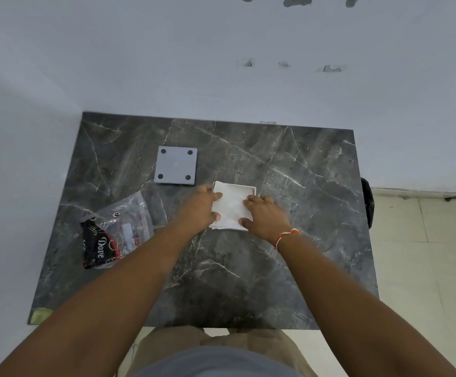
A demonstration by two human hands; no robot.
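Note:
A white square box (244, 189) sits near the middle of the dark marble table (289, 254). White paper or tissue (230, 208) lies across its open top. My left hand (199, 208) grips the box's left side, thumb on the paper at the near edge. My right hand (265, 213) lies flat on the paper on the right, with its thumb at the near edge. A red and white thread is tied round my right wrist.
A grey square lid or plate (176, 165) with four dark dots lies just behind and left of the box. A clear plastic packet (115, 232) with a black Dove wrapper lies at the left. White walls border the table's far and left sides; a black bag (367, 202) hangs at its right edge.

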